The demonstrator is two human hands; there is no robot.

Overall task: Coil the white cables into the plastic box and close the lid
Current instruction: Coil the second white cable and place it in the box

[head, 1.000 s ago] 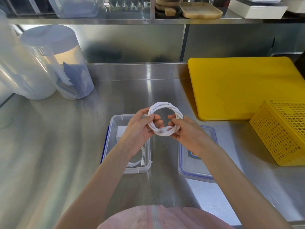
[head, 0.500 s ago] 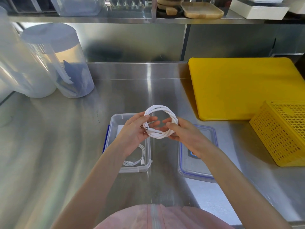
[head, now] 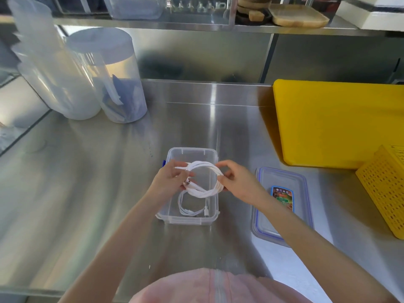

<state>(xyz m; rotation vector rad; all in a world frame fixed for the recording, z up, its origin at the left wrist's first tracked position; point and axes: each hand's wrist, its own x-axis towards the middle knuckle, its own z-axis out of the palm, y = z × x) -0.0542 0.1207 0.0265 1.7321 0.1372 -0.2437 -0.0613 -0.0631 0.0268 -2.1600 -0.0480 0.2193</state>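
Both hands hold one thick white coil [head: 203, 182] directly over the open box [head: 192, 152]. Left hand [head: 169, 181] grips the coil's left side, fingers curled round the strands, with a metal plug end showing at its fingertips. Right hand [head: 238, 182] pinches the coil's right side between thumb and fingers. Coil is held roughly flat, slightly tilted, above the box interior; cannot tell whether its lower edge touches the box. A thin cable [head: 192, 207] already lies looped on the box floor at the near end, connector visible at its right. Box sits on the steel counter [head: 98, 193], a blue latch showing on its left wall. Lid [head: 282, 178] lies flat on the counter just right of the box, apart from it, blue-rimmed, with a coloured label; right forearm crosses over it. Yellow board [head: 338, 123] behind the lid; yellow basket [head: 387, 191] at the right edge. Two clear canisters [head: 105, 73] stand back left.
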